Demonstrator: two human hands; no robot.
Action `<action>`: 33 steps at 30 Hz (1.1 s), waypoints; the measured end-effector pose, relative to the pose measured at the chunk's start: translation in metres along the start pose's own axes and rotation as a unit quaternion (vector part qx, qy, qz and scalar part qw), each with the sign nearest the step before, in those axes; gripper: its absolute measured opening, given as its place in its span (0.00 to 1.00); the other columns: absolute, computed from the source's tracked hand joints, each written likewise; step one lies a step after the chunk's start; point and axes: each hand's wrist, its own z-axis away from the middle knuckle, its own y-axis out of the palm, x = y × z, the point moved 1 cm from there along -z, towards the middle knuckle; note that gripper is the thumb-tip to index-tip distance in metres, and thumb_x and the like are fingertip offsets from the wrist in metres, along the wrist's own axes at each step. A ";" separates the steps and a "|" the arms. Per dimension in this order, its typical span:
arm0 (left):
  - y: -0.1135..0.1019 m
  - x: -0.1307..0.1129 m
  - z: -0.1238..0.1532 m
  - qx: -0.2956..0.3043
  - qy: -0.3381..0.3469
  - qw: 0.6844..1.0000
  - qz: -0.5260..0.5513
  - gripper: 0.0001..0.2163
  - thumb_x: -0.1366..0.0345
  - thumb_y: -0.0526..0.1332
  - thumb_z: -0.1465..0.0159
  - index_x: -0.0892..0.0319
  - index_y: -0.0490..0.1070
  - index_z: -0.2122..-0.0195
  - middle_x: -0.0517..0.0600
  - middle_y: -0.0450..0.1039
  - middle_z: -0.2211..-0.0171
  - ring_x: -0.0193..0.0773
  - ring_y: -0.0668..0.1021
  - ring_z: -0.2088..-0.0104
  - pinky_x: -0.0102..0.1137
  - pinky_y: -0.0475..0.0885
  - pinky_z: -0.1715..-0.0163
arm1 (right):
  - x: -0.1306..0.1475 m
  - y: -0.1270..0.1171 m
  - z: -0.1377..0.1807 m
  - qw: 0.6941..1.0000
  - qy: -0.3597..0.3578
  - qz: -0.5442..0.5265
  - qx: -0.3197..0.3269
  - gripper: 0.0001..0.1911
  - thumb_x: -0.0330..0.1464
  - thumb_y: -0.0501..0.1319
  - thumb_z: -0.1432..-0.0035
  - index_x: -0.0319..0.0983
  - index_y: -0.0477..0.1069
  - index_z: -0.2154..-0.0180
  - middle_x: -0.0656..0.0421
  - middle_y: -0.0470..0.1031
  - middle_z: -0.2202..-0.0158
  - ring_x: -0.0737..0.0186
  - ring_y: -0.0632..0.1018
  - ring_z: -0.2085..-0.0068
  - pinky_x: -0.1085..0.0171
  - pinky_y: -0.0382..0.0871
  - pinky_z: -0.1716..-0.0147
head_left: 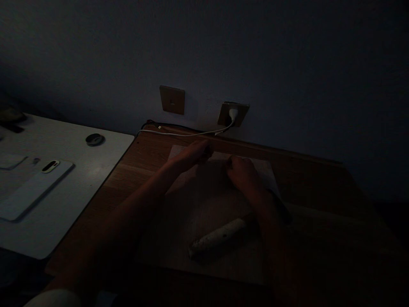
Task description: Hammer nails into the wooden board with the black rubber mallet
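Observation:
The picture is very dark. My left hand (201, 152) is closed above the far part of a pale flat board (204, 200), its fingertips curled together. My right hand (242, 170) is closed a short way to the right, thumb and fingers pinched. What either hand holds, if anything, is too dark to make out. Nearer me on the board lies a long object with a pale, dark-spotted handle-like part (217, 236) and a brownish end beside my right forearm. A dark shape (281, 207) shows past that forearm, partly hidden.
The board lies on a wooden table (128, 179) against a wall. A white cable (182, 134) runs along the back to a plug in a socket (233, 114), with another wall plate (172, 100) to its left. On a white surface (86, 187) are a phone (35, 189) and a round lid (94, 139).

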 end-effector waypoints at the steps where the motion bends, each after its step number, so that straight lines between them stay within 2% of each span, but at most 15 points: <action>1: 0.001 0.001 0.000 -0.008 0.017 0.997 -0.071 0.14 0.61 0.53 0.29 0.58 0.68 0.72 0.45 0.66 0.76 0.30 0.65 0.78 0.24 0.60 0.78 | 0.001 -0.001 0.000 1.000 -0.009 0.009 0.003 0.10 0.25 0.61 0.36 0.39 0.81 0.59 0.44 0.85 0.57 0.46 0.84 0.50 0.57 0.71 0.51; 3: 0.003 0.002 0.002 -0.014 0.057 0.970 -0.234 0.12 0.60 0.58 0.31 0.60 0.75 0.68 0.47 0.73 0.72 0.33 0.73 0.73 0.26 0.66 0.73 | 0.002 -0.004 -0.001 1.000 -0.021 0.018 -0.001 0.10 0.26 0.60 0.35 0.39 0.81 0.57 0.46 0.85 0.56 0.47 0.84 0.50 0.58 0.71 0.52; 6: 0.008 -0.001 0.008 0.015 0.103 0.907 -0.407 0.09 0.66 0.65 0.35 0.60 0.82 0.56 0.52 0.82 0.63 0.40 0.81 0.63 0.30 0.74 0.62 | 0.001 -0.011 -0.005 0.999 -0.012 0.013 -0.029 0.11 0.32 0.58 0.31 0.40 0.81 0.58 0.48 0.85 0.59 0.48 0.84 0.55 0.58 0.71 0.57; 9: 0.011 -0.004 0.013 0.042 0.119 0.869 -0.478 0.14 0.72 0.63 0.35 0.60 0.82 0.50 0.57 0.84 0.55 0.45 0.84 0.55 0.33 0.76 0.55 | -0.002 -0.019 -0.009 0.998 0.008 -0.007 -0.054 0.13 0.37 0.57 0.30 0.40 0.79 0.60 0.51 0.84 0.63 0.50 0.84 0.60 0.58 0.70 0.61; 13: 0.014 -0.003 0.016 0.027 0.135 0.834 -0.535 0.13 0.70 0.61 0.31 0.62 0.81 0.49 0.62 0.83 0.52 0.50 0.84 0.53 0.37 0.76 0.55 | -0.007 -0.027 -0.009 0.997 0.028 -0.044 -0.062 0.12 0.39 0.59 0.32 0.41 0.76 0.64 0.55 0.81 0.68 0.53 0.81 0.65 0.60 0.67 0.65; 15: 0.017 -0.002 0.015 0.004 0.145 0.831 -0.536 0.12 0.67 0.59 0.30 0.63 0.80 0.52 0.61 0.83 0.54 0.50 0.84 0.55 0.38 0.75 0.57 | -0.010 -0.029 -0.009 0.995 0.035 -0.064 -0.065 0.11 0.40 0.60 0.34 0.42 0.74 0.66 0.56 0.79 0.70 0.53 0.80 0.67 0.59 0.66 0.66; 16: 0.019 -0.002 0.014 -0.012 0.146 0.843 -0.518 0.11 0.66 0.59 0.30 0.63 0.80 0.55 0.60 0.82 0.57 0.49 0.83 0.57 0.37 0.74 0.58 | -0.011 -0.030 -0.009 0.995 0.035 -0.073 -0.065 0.11 0.40 0.60 0.34 0.43 0.73 0.67 0.57 0.78 0.71 0.54 0.79 0.68 0.59 0.65 0.66; 18: 0.023 -0.002 0.011 -0.040 0.117 0.899 -0.420 0.11 0.64 0.57 0.30 0.61 0.77 0.64 0.54 0.78 0.67 0.43 0.80 0.64 0.34 0.72 0.63 | -0.013 -0.032 -0.009 0.993 0.028 -0.093 -0.064 0.11 0.41 0.60 0.35 0.44 0.70 0.69 0.58 0.76 0.72 0.54 0.78 0.68 0.59 0.65 0.66; 20: 0.030 -0.002 0.008 -0.035 0.043 0.972 -0.227 0.14 0.62 0.53 0.29 0.58 0.71 0.71 0.48 0.68 0.76 0.36 0.73 0.74 0.30 0.66 0.72 | -0.012 -0.034 -0.008 0.991 0.013 -0.117 -0.069 0.12 0.41 0.61 0.36 0.45 0.68 0.71 0.58 0.76 0.72 0.54 0.77 0.68 0.59 0.65 0.66; 21: 0.034 -0.002 0.007 -0.016 -0.003 0.994 -0.109 0.16 0.61 0.51 0.28 0.57 0.68 0.72 0.46 0.63 0.78 0.34 0.68 0.77 0.29 0.62 0.76 | -0.011 -0.036 -0.006 0.989 0.005 -0.129 -0.071 0.13 0.41 0.61 0.36 0.45 0.67 0.72 0.58 0.75 0.72 0.54 0.77 0.68 0.60 0.64 0.66; 22: 0.039 -0.002 0.007 0.010 -0.048 0.999 0.006 0.16 0.61 0.50 0.28 0.57 0.66 0.73 0.44 0.60 0.79 0.32 0.64 0.79 0.28 0.58 0.78 | -0.008 -0.038 -0.004 0.987 -0.001 -0.140 -0.073 0.13 0.41 0.61 0.36 0.45 0.66 0.73 0.58 0.75 0.72 0.55 0.76 0.68 0.60 0.64 0.67; 24: 0.052 -0.001 0.010 0.047 -0.125 0.973 0.187 0.15 0.64 0.49 0.28 0.57 0.65 0.72 0.44 0.59 0.78 0.31 0.62 0.80 0.26 0.55 0.80 | 0.000 -0.042 0.001 0.987 -0.012 -0.146 -0.065 0.13 0.40 0.62 0.37 0.46 0.66 0.73 0.59 0.74 0.73 0.55 0.76 0.70 0.60 0.63 0.68; 27: 0.069 -0.001 0.018 0.050 -0.165 0.926 0.336 0.13 0.68 0.52 0.27 0.58 0.67 0.70 0.45 0.66 0.75 0.30 0.68 0.76 0.24 0.64 0.75 | 0.015 -0.049 0.011 0.990 -0.030 -0.133 -0.045 0.13 0.40 0.63 0.36 0.46 0.68 0.73 0.59 0.75 0.75 0.56 0.76 0.71 0.60 0.63 0.69; 29: 0.077 -0.003 0.025 0.069 -0.160 0.908 0.382 0.13 0.66 0.52 0.25 0.58 0.69 0.67 0.46 0.69 0.72 0.30 0.72 0.73 0.24 0.68 0.71 | 0.023 -0.052 0.016 0.990 -0.040 -0.130 -0.040 0.13 0.43 0.64 0.35 0.46 0.71 0.71 0.59 0.77 0.74 0.55 0.77 0.71 0.60 0.65 0.69; 33: 0.082 -0.010 0.034 0.100 -0.162 0.906 0.378 0.16 0.59 0.49 0.21 0.57 0.72 0.62 0.47 0.72 0.68 0.30 0.71 0.73 0.23 0.64 0.75 | 0.029 -0.056 0.022 0.985 -0.059 -0.159 -0.030 0.18 0.52 0.62 0.33 0.47 0.75 0.65 0.56 0.83 0.68 0.52 0.81 0.68 0.59 0.69 0.68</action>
